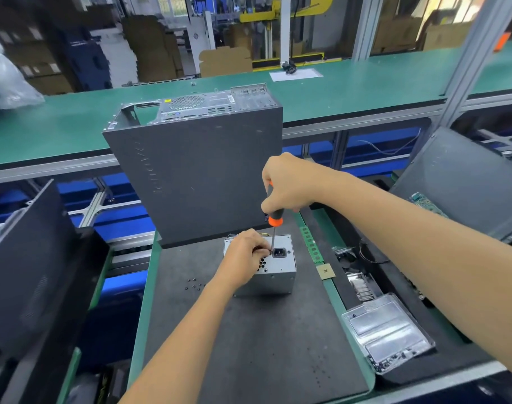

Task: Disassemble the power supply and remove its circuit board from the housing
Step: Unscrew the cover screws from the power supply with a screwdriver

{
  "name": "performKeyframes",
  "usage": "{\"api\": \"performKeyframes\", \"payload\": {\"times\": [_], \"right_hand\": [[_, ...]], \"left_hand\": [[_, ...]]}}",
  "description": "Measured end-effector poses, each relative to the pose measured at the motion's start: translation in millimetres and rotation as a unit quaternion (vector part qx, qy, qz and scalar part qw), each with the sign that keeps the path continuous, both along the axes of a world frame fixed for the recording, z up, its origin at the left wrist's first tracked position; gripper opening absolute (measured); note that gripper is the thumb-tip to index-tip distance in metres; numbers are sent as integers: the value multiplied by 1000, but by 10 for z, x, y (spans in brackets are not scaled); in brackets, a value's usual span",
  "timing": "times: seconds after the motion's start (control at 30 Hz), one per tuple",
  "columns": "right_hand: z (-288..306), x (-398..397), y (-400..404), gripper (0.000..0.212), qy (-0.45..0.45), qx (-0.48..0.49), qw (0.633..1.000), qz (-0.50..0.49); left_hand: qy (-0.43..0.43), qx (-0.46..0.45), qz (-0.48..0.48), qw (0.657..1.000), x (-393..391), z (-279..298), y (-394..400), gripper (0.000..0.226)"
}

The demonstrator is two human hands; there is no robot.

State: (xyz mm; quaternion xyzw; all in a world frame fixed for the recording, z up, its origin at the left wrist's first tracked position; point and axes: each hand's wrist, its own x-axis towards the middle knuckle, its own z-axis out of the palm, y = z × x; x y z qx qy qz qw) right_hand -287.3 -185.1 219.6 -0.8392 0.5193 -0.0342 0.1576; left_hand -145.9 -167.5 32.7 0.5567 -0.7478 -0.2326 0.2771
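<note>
While the power supply (268,269), a small silver metal box, stands on the dark mat (249,330) just in front of an upright computer case (196,176), it is being worked on from above. An orange-and-black screwdriver (273,220) is gripped in the right hand (287,183), whose fingers are curled tightly round the handle; the shaft is held close to vertical, with its tip brought down beside the black mains socket (279,253) on the unit's top face. The left hand (243,256) is rested on that same face, its fingers curled in and pinched at the screwdriver tip; whether a screw is held there cannot be told. On the grey side panel of the case, embossed lettering is seen running vertically, and it appears to read "lenovo". A small yellow label (167,100) is fixed to the case's rear plate, but its writing is too small to be read. Loose black screws (194,284) are scattered on the mat to the left of the power supply. Along the mat's right edge a green memory stick (311,243) and a square processor chip (325,271) are laid, and a clear plastic tray (388,333) is set further right.
</note>
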Motion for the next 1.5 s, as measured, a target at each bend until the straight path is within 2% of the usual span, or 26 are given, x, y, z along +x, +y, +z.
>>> {"api": "performKeyframes", "payload": {"times": [0.13, 0.5, 0.93, 1.1, 1.17, 1.23, 1.3, 1.37, 1.4, 1.5], "right_hand": [[-2, -3, -15, 18, -7, 5, 1000, -7], [-35, 5, -25, 19, -3, 1, 1000, -10], [-55, 26, -35, 20, 3, -12, 1000, -1], [-70, 91, -26, 21, 14, -33, 999, 11], [-62, 98, -29, 22, 38, -22, 999, 26], [-49, 118, -32, 22, 106, -19, 993, 55], [-18, 139, -52, 37, 166, -34, 984, 64], [25, 150, -93, 52, 182, -18, 982, 46], [36, 150, -117, 54, 186, -3, 982, 45], [11, 180, -183, 42, 199, 0, 976, 85]], "left_hand": [[29, 3, 4, 1000, 33, -13, 8, 16], [22, -4, -4, 1000, 38, -72, -17, 13], [14, -25, -11, 1000, 34, -190, -48, 17], [13, -22, -10, 1000, 32, -160, -45, 25], [13, -12, -18, 1000, 38, -146, -44, 22], [16, -6, -30, 999, 55, -127, -44, 18], [27, -5, -31, 999, 59, -114, -34, 14], [36, -8, -18, 999, 31, -112, -14, 10], [37, -10, -11, 999, 12, -115, -8, 8], [40, -12, 3, 999, -16, -111, -18, 7]]}}
